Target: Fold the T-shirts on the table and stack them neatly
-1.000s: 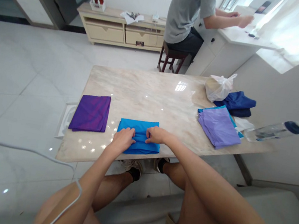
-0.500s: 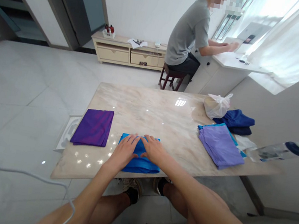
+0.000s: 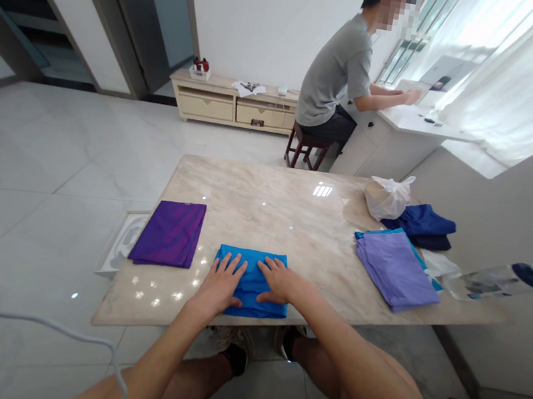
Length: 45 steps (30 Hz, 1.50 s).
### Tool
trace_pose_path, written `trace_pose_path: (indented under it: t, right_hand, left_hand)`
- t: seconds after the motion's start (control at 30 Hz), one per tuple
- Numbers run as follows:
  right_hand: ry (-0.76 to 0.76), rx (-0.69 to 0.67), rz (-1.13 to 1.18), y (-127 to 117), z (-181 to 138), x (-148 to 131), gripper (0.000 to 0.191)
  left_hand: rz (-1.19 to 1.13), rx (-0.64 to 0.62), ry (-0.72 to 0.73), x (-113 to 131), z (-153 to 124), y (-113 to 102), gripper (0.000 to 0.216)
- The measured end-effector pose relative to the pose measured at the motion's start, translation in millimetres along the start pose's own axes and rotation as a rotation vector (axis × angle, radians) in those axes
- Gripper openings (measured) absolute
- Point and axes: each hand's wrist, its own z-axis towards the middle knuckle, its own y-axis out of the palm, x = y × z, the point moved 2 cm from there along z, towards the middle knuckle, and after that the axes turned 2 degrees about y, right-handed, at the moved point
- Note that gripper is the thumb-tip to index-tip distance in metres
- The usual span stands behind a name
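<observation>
No readable text, label, brand or number shows on anything here.

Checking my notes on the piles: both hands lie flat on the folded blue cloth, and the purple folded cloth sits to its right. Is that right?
Not quite. In the head view the purple folded cloth sits to the left of the folded blue cloth. Left hand and right hand do lie flat on it.
</observation>
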Motion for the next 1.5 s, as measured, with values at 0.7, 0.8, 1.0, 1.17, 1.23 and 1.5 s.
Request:
trace_pose_path:
  t: [0.7, 0.8, 1.0, 1.17, 1.23, 1.5]
  right_hand:
    - [0.243, 0.119, 0.155, -37.6, 4.8, 28.5, 0.042]
    - [0.266, 0.157, 0.154, -41.0, 3.5, 28.3, 0.033]
    - [0.292, 0.159, 0.257, -47.6, -0.9, 43.4, 0.033]
    - [0.351, 0.238, 0.464, -61.4, -7.1, 81.2, 0.023]
    - [0.418, 0.338, 0.609, -63.7, -10.4, 96.4, 0.021]
    - [0.700, 0.414, 1.219, -43.3, -28.3, 136.1, 0.029]
  left_hand:
    - [0.029, 0.020, -0.004, -0.8, 1.5, 4.6, 0.112]
    - [0.051, 0.059, -0.004, -2.0, 2.3, 6.4, 0.112]
    - [0.099, 0.104, -0.074, -6.4, 1.5, 6.0, 0.122]
    - [0.114, 0.156, 0.006, -5.9, -1.2, -2.0, 0.128]
    - [0.108, 0.181, 0.066, -3.8, -1.3, -3.4, 0.125]
    - [0.046, 0.236, 0.161, 0.1, -1.5, -9.5, 0.091]
